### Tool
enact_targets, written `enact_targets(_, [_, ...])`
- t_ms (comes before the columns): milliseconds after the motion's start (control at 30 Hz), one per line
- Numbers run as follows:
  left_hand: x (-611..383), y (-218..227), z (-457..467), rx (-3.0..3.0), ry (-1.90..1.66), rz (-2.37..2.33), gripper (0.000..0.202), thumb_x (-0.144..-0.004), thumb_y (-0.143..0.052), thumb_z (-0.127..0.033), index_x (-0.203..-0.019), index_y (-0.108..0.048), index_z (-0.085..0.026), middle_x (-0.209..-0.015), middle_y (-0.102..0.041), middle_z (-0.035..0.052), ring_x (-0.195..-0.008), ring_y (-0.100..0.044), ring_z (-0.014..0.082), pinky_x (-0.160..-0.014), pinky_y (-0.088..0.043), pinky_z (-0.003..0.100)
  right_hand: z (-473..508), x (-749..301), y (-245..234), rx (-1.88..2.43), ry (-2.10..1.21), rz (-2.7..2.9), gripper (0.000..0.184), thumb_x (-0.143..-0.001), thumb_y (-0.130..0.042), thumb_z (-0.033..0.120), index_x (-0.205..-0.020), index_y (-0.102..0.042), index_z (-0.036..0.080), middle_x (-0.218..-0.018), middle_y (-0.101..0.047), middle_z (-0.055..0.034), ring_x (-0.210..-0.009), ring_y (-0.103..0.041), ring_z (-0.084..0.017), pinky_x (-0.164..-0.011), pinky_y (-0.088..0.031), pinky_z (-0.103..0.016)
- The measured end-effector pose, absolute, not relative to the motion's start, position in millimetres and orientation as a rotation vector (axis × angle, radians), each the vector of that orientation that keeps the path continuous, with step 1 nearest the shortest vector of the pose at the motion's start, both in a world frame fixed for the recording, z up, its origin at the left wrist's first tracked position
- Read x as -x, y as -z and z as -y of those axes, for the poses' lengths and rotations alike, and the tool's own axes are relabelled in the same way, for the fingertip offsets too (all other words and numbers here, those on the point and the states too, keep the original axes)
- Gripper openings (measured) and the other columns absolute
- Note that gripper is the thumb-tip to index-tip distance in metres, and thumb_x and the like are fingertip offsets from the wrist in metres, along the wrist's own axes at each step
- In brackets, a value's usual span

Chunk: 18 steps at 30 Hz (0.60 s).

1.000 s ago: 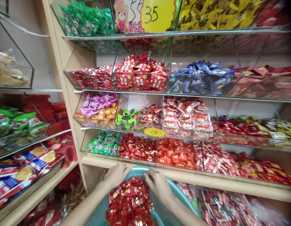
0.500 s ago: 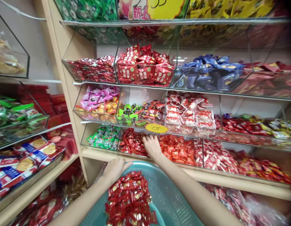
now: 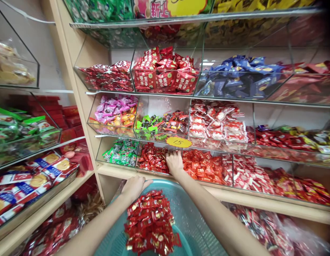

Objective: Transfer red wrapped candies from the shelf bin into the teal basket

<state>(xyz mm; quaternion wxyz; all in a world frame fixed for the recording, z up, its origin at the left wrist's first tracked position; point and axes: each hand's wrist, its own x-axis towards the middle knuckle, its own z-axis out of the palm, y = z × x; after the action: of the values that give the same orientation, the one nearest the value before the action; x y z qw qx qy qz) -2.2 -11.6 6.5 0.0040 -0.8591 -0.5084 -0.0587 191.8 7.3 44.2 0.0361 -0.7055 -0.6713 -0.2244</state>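
Observation:
A teal plastic basket (image 3: 188, 217) sits low in front of me, with a heap of red-and-gold wrapped candies (image 3: 151, 224) in it. My left hand (image 3: 135, 186) grips the basket's far rim, fingers curled over it. My right hand (image 3: 174, 161) reaches into a clear shelf bin of the same red candies (image 3: 152, 158). Its fingers are spread flat on the pile at the bin's right side. I cannot see anything held in it.
Clear acrylic bins on wooden shelves hold wrapped sweets: green ones (image 3: 122, 152), more red packs (image 3: 204, 166), pink and yellow ones (image 3: 114, 112). A yellow price tag reading 15 (image 3: 179, 142) hangs above my right hand. Another shelf unit (image 3: 28, 177) stands at the left.
My right hand left the basket and went forward into the red candy bin, then shifted slightly deeper. My left hand stayed on the basket's rim. The view tilted down a little.

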Motion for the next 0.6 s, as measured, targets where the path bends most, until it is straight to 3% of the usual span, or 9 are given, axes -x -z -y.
enact_targets(400, [7.4, -6.4, 16.9, 2.673, 0.148, 1.598, 0.061, -0.087, -0.025, -0.057, -0.082, -0.066, -0.013, -0.085, -0.067, 0.0169, -0.086, -0.063, 0.0298, -0.073, -0.046, 0.036, 5.4, -186.2, -59.6, 2.125, 0.669, 2.026, 0.029, -0.086, -0.033, 0.008, -0.101, -0.058, 0.009, -0.097, -0.062, -0.0186, -0.095, -0.05, -0.028, -0.084, -0.027, -0.044])
enact_targets(600, [9.0, -2.9, 14.5, 2.674, 0.167, 1.613, 0.061, -0.087, -0.024, -0.057, -0.082, -0.066, -0.014, -0.082, -0.067, 0.016, -0.085, -0.064, 0.0296, -0.072, -0.045, 0.036, 69.5, -184.1, -67.9, 1.934, 0.662, 2.032, 0.024, -0.087, -0.037, 0.015, -0.106, -0.052, 0.016, -0.098, -0.058, -0.0118, -0.094, -0.046, -0.025, -0.08, -0.032, -0.037])
